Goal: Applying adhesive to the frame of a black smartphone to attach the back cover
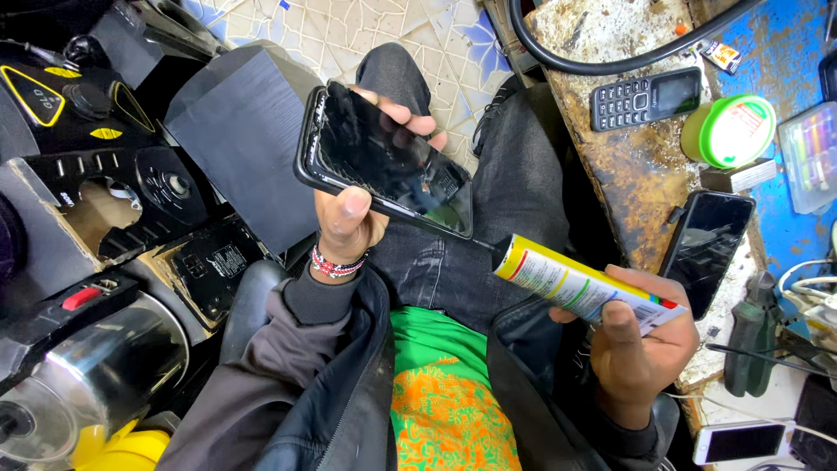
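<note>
My left hand (353, 218) holds a black smartphone frame (384, 161) tilted above my lap, thumb on its near edge and fingers behind it. Some of its inner parts show near the lower right corner. My right hand (641, 336) grips a white and yellow glue tube (580, 286) with coloured stripes. The tube's thin black nozzle points left and its tip sits at the phone's lower right edge.
A worn bench (610, 166) on the right carries a keypad phone (645, 98), a green round tub (731, 131), a black smartphone (706, 249), pliers (750, 336) and a white phone (741, 442). Black speaker boxes (240, 131) and appliances crowd the left.
</note>
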